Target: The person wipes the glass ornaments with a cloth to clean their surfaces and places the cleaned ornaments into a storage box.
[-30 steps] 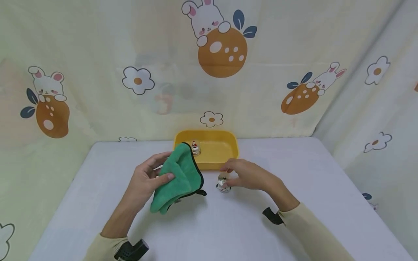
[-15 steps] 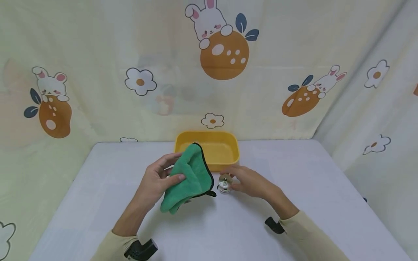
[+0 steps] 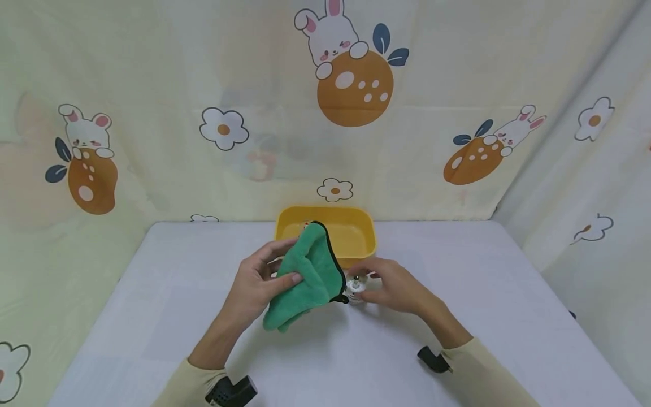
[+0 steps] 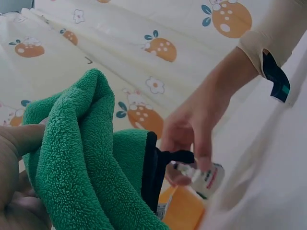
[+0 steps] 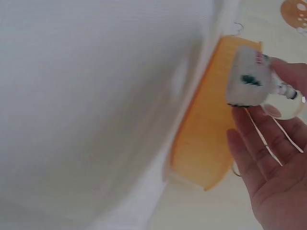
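A folded green towel [image 3: 310, 277] with black edging is held by my left hand [image 3: 259, 282], thumb on its near side. Its black hanging loop reaches the small snow globe [image 3: 355, 290] in the head view. My right hand [image 3: 391, 285] grips that globe by its clear dome, between thumb and fingers. In the right wrist view the globe's white base [image 5: 248, 79] shows green and red print, and a small dark-topped figure sits inside the dome. Whether the base touches the table is hard to tell.
A yellow tray [image 3: 356, 229] stands at the table's back edge, just beyond the hands. Inside, at its left, the red tip of another small thing [image 3: 306, 225] peeks out behind the towel. A printed curtain [image 3: 264, 90] hangs behind the white table [image 3: 168, 282].
My left hand has brought the towel rightward, up against the snow globe, covering more of the tray. My right hand's fingers have closed round the globe's dome.
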{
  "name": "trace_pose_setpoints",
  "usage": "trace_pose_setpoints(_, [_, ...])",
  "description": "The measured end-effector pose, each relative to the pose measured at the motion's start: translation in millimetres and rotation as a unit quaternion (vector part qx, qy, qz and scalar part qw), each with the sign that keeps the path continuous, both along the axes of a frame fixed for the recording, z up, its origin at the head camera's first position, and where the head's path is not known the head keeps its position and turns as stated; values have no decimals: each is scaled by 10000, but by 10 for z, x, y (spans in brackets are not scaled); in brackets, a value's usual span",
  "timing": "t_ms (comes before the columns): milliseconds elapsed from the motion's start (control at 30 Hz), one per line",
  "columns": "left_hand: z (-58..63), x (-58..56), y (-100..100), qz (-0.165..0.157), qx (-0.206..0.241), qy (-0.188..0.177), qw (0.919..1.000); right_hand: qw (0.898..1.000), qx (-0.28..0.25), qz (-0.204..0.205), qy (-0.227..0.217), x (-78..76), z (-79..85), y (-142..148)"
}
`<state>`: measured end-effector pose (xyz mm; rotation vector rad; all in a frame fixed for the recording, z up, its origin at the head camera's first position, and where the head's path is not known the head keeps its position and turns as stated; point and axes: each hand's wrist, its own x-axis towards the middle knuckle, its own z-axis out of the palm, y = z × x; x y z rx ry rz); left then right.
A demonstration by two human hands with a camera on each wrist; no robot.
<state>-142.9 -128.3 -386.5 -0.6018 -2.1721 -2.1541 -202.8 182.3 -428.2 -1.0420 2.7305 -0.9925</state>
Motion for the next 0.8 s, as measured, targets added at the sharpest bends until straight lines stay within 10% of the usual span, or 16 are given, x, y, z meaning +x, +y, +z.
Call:
trace_pose_setpoints(400, [91,-2,11,131,59,353,9993,9923,-1015,254,656,163,541,-84])
trace_pose_setpoints(800, [173,14,64,211,153,351,9990,9743,-497,-31,2196,268,873,-436])
